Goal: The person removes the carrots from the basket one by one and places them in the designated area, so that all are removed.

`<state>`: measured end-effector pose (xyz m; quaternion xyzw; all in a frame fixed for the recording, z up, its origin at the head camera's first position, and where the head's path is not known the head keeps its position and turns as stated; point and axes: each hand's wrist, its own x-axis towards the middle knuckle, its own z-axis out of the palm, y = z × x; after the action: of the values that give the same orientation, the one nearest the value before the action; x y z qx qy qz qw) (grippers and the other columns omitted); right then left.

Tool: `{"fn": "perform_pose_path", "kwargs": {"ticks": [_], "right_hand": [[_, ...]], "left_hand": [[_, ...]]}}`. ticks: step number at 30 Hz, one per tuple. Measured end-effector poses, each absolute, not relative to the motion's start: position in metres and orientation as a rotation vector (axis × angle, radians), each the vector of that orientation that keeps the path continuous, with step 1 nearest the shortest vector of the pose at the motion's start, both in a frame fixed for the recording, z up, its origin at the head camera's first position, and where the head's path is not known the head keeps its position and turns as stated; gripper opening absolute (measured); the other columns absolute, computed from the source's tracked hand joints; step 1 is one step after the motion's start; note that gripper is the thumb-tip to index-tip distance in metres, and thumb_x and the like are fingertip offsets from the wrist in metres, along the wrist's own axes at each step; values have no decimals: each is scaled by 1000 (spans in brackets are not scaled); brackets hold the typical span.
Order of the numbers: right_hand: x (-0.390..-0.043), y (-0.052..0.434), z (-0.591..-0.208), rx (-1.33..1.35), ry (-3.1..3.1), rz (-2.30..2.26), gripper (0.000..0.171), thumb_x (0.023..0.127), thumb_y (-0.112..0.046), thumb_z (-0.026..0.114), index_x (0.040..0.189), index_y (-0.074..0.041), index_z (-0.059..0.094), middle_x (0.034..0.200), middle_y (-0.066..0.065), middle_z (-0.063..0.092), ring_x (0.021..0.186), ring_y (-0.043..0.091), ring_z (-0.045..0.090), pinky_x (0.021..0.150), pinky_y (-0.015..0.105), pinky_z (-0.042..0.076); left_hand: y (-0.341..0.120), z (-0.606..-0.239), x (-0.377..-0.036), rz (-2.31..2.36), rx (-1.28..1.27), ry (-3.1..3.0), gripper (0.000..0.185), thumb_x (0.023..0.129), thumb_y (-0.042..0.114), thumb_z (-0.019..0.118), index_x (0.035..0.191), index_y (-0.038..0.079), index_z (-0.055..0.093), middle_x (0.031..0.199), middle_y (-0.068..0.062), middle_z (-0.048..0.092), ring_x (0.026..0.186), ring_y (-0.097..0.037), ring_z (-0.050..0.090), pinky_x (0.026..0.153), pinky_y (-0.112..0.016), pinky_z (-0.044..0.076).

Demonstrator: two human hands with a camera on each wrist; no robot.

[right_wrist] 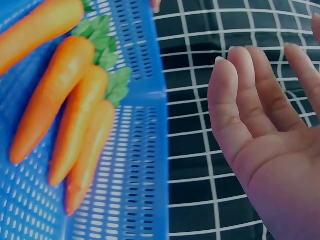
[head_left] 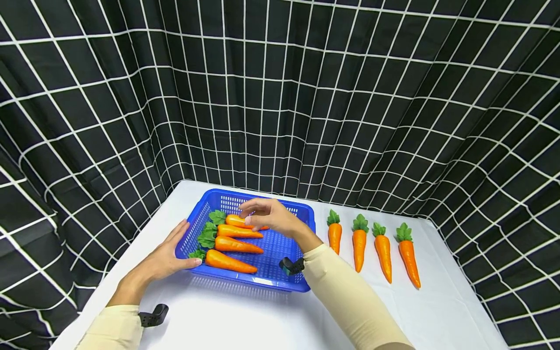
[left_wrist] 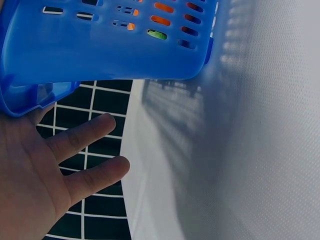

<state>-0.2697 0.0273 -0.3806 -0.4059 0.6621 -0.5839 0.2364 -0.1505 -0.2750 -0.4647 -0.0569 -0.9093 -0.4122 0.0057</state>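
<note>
A blue perforated plastic basket (head_left: 280, 245) stands on the white tabletop, with several orange carrots lying side by side in it, leafy tops toward its left wall. Nearest the front is one carrot (head_left: 229, 261); the rearmost carrot (head_left: 235, 220) is partly covered by my right hand (head_left: 276, 217). That hand hovers over the basket, fingers loosely bent and holding nothing, as the right wrist view confirms. My left hand (head_left: 164, 257) rests at the basket's left rim with its thumb at the front-left corner. In the left wrist view, two fingers (left_wrist: 97, 180) are straight and spread apart.
Right of the basket, several more carrots (head_left: 359, 248) lie in a spaced row, leaves toward the back. A black cloth with a white grid (head_left: 271, 112) hangs behind and around the white table (head_left: 210, 311). Each wrist carries a small black camera (head_left: 154, 316).
</note>
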Motion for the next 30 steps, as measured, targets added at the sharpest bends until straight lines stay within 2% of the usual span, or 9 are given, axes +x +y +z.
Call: {"fn": "perform_pose_path", "kwargs": {"ticks": [5, 10, 15, 22, 26, 30], "right_hand": [[-277, 20, -393, -1123, 1822, -1480, 36, 91, -15, 65, 126, -6, 62, 119, 24, 59, 99, 36, 61, 82, 57, 50], [-283, 10, -406, -1116, 1820, -1405, 36, 92, -11, 64, 128, -7, 62, 121, 25, 58, 102, 37, 60, 83, 58, 49], [-283, -2, -417, -1049, 1817, -1368, 34, 91, -8, 65, 125, -6, 63, 121, 26, 58, 103, 39, 60, 84, 56, 49], [-284, -12, -429, -1027, 1825, -1332, 37, 90, -5, 65, 127, 1, 61, 121, 26, 59, 106, 48, 56, 84, 59, 48], [-283, -17, -433, -1029, 1842, -1283, 40, 90, -6, 66, 129, 3, 58, 121, 24, 59, 103, 40, 60, 82, 55, 51], [-281, -22, -436, -1022, 1885, -1208, 40, 89, -9, 68, 127, -1, 61, 118, 14, 63, 98, 23, 63, 79, 44, 55]], "left_hand": [[-276, -467, -151, -1287, -189, -2849, 106, 78, 38, 78, 154, 3, 13, 159, -16, 3, 140, -46, 9, 104, -69, 12], [-276, -467, -151, -1292, -206, -2831, 106, 78, 37, 79, 154, 2, 14, 159, -17, 4, 140, -46, 9, 104, -68, 12], [-275, -467, -151, -1287, -209, -2828, 106, 78, 36, 79, 154, 2, 15, 159, -17, 4, 140, -46, 10, 105, -68, 13], [-274, -467, -151, -1282, -217, -2823, 105, 78, 36, 80, 154, 2, 15, 159, -16, 4, 140, -46, 10, 105, -68, 13], [-275, -467, -150, -1271, -216, -2826, 106, 78, 36, 80, 154, 2, 15, 159, -17, 5, 140, -46, 10, 105, -68, 13], [-275, -467, -149, -1279, -212, -2828, 105, 78, 37, 79, 154, 2, 15, 159, -17, 4, 141, -45, 10, 105, -68, 12]]}}
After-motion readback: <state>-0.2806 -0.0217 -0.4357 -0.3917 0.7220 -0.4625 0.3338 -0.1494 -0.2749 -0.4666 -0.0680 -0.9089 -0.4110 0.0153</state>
